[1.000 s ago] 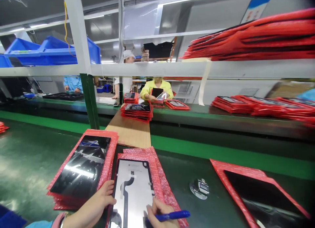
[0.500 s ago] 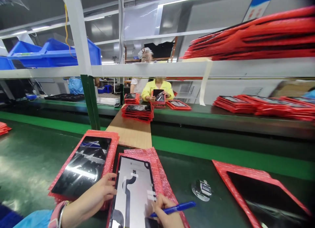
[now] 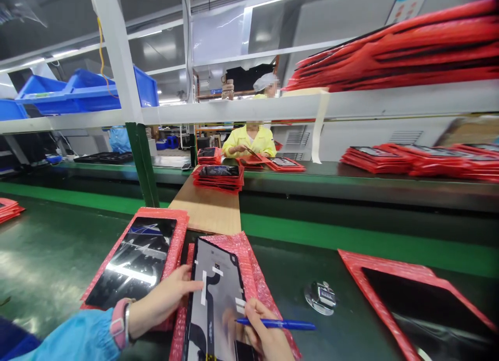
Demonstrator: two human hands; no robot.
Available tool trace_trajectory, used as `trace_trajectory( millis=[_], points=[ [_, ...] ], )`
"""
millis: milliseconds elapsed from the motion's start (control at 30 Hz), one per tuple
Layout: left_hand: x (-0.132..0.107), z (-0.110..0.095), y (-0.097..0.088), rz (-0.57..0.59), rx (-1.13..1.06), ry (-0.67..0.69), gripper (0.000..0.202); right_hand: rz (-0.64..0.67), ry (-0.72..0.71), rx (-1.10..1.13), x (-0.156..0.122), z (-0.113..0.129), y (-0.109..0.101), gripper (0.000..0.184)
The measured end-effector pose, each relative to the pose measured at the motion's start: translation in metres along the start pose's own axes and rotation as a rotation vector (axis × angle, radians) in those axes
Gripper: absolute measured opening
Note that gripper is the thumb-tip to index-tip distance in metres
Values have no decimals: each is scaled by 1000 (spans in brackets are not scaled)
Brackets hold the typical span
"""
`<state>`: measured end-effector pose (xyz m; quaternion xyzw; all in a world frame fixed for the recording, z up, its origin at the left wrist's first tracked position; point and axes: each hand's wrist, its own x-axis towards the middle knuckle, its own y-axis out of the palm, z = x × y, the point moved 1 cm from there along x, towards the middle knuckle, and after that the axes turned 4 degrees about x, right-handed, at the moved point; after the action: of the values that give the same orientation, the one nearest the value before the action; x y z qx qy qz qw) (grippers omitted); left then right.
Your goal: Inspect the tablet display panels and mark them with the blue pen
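Panel [image 3: 223, 291] newly tilted between hands [image 3: 173, 292] [image 3: 268, 332]

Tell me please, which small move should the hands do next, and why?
Perhaps the right hand should swing the blue pen clear of the panel: its end lies over the panel's pale back, though whether it touches is unclear. The left hand is at the opposite edge, so it could steady the panel meanwhile.
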<state>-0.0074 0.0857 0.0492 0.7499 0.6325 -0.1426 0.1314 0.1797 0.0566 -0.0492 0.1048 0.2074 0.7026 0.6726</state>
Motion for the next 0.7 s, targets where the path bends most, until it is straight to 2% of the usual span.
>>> trace_trajectory(
  millis=[100, 200, 300, 433, 500, 567, 700],
  points=[
    [7, 14, 14, 5, -71, -1, 41, -14, -29, 35, -2, 7, 1, 50],
    [10, 18, 17, -31, -111, 58, 44, -57, -92, 66, 0, 22, -9, 45],
    [6, 7, 13, -42, -125, 149, 47, -151, -187, 95, 6, 48, -25, 42],
    [-3, -18, 9, -59, -112, 284, 50, -248, -229, 64, 5, 87, -34, 55],
    [-7, -29, 10, -78, -114, 379, 53, -194, -197, 0, -1, 102, -29, 57],
    [-8, -36, 12, -94, -135, 455, 55, -88, -168, -62, -9, 112, -21, 53],
    [-8, -45, 16, -53, -160, 502, 62, -2, -248, -133, -20, 123, -13, 47]
  ],
)
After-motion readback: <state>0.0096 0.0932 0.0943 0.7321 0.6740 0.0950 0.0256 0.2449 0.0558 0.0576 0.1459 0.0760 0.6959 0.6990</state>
